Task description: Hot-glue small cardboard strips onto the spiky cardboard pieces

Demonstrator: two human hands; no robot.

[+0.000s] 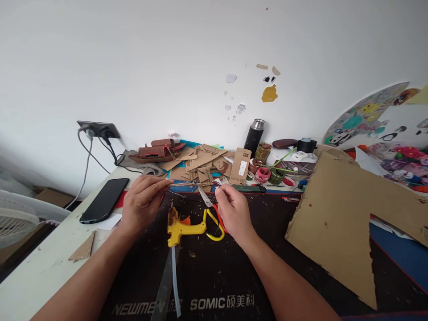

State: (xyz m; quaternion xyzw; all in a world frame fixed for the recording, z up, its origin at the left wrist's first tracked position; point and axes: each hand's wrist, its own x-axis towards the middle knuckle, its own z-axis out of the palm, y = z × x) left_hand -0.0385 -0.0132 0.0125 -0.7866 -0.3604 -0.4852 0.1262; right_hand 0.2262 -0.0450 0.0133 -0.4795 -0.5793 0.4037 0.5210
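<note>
My left hand (142, 200) is closed, with a thin cardboard strip (184, 183) pinched between its fingertips and pointing right. Opposite it, my right hand (234, 213) is closed in a pinch; a small pale bit shows at its fingertips, too small to name. Just left of that hand lie scissors (215, 232) with yellow and red handles, their blades pointing up and left. Between my forearms a yellow glue gun (180, 228) rests on the dark mat (214, 272). A clear glue stick (175, 281) sticks out of its back, over a ruler (163, 285).
Cardboard scraps (203, 161) pile up behind my hands, beside a brown model boat (155, 152). Paint jars (263, 174) and a black flask (254, 137) stand behind to the right. A large cardboard sheet (334, 223) covers the right side. A phone (104, 200) lies left.
</note>
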